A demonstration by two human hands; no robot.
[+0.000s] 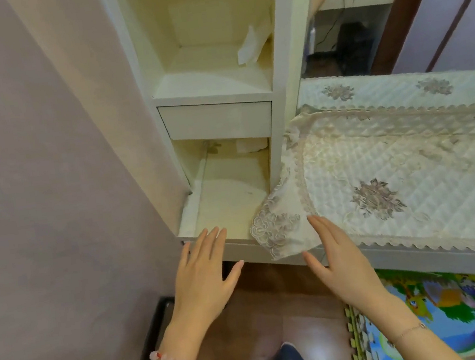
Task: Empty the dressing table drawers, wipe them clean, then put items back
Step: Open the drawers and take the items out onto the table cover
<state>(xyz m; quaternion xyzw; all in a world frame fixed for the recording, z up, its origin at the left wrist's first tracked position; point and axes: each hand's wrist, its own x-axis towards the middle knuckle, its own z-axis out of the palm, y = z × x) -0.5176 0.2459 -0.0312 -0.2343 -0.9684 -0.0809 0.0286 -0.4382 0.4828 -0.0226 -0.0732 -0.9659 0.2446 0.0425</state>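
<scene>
The cream lower drawer (227, 202) of the dressing table is pulled out, and its bottom looks bare. A small white item (251, 144) lies in the cavity behind it. Above it the upper drawer (218, 120) is pushed in. My left hand (205, 277) hovers flat with fingers spread just in front of the drawer's front edge, holding nothing. My right hand (342, 265) is also flat and empty, beside a hanging lace corner of the quilted cover (379, 167).
An open shelf (216, 71) above the drawers holds a white paper packet (253, 43). A mirror (359, 12) stands behind the table top. A pale wall (37, 206) is close on the left. A colourful foam mat (447, 318) lies on the wooden floor.
</scene>
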